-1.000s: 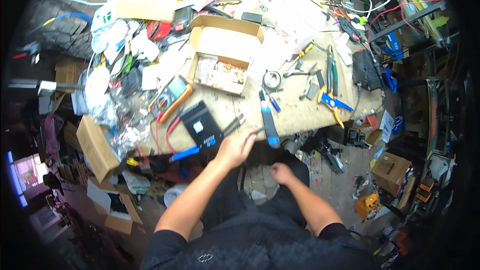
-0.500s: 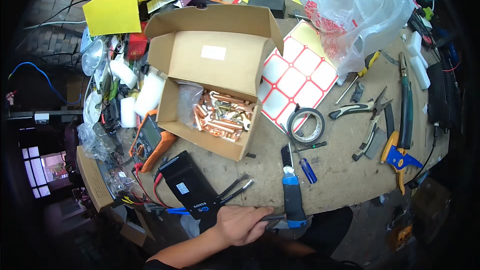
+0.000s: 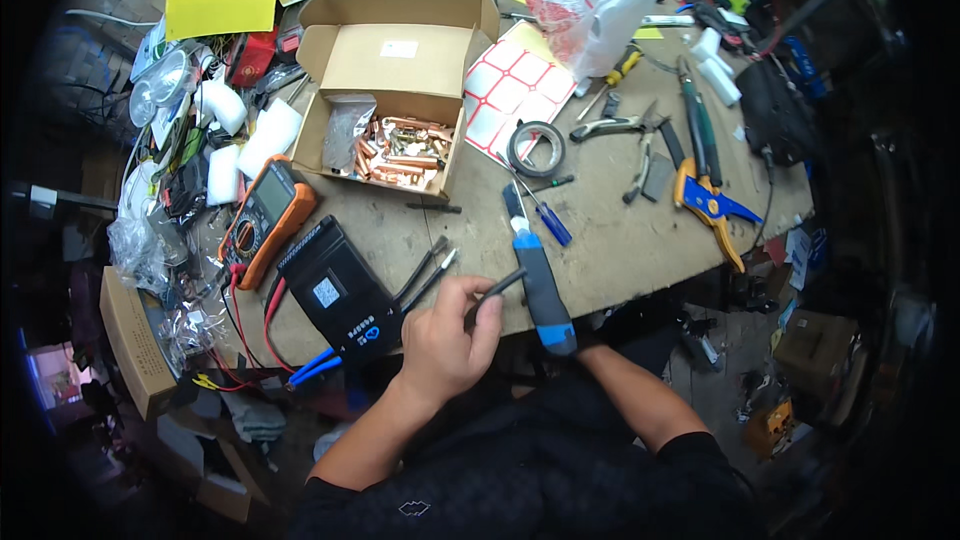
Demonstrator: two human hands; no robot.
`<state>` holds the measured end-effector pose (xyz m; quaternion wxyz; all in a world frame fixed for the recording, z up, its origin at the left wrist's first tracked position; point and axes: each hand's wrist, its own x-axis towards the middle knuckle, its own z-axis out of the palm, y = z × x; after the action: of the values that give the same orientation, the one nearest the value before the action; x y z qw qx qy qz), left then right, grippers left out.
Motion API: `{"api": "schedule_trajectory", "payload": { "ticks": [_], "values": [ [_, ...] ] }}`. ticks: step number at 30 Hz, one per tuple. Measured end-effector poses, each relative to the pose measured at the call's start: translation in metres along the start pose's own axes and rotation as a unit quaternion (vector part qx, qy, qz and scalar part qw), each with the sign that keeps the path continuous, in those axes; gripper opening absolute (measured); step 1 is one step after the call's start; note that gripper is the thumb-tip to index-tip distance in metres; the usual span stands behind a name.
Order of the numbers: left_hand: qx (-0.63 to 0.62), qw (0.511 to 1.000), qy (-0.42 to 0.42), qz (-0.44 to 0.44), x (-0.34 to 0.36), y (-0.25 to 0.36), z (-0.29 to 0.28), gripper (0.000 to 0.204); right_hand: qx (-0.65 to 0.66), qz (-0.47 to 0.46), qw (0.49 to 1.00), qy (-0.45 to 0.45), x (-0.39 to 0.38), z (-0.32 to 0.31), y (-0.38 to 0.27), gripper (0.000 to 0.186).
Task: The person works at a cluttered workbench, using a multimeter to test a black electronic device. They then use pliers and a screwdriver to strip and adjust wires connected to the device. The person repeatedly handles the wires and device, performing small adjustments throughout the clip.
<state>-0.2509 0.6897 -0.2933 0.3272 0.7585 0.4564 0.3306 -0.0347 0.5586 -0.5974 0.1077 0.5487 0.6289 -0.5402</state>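
My left hand is closed at the table's front edge, gripping a short dark rod or piece of cable between thumb and fingers. The piece slants up to the right, toward a knife with a blue and black handle. My right forearm reaches to the table edge beside the lower end of that handle; the right hand itself is hidden. Left of my left hand lies a flat black device with two black cable ends, one showing bare silvery metal.
An open cardboard box holds copper cable lugs. An orange multimeter stands at left. A tape roll, a blue screwdriver, pliers and a blue and yellow wire stripper lie right. White plastic bag behind.
The view has shifted, so the tabletop appears higher. My left hand has turned upward, and the dark piece now slants up instead of lying nearly level. More of my right forearm shows.
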Motion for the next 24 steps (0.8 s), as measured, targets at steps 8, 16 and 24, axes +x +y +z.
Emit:
{"api": "schedule_trajectory", "payload": {
  "ticks": [8, 16, 24],
  "values": [
    [0.022, 0.994, 0.076, 0.079, -0.011, 0.005, 0.0, 0.01, 0.299, -0.016, 0.934, 0.197, -0.237, -0.125, -0.153, 0.025],
    [0.101, 0.978, 0.153, 0.097, -0.037, 0.013, 0.001, 0.012, -0.085, -0.043, 0.835, 0.542, -0.222, -0.154, -0.233, 0.058],
    [0.162, 0.966, 0.169, 0.106, -0.042, 0.014, 0.008, 0.008, 0.017, 0.021, 0.848, 0.529, -0.22, -0.161, -0.219, 0.042]
  ]
}}
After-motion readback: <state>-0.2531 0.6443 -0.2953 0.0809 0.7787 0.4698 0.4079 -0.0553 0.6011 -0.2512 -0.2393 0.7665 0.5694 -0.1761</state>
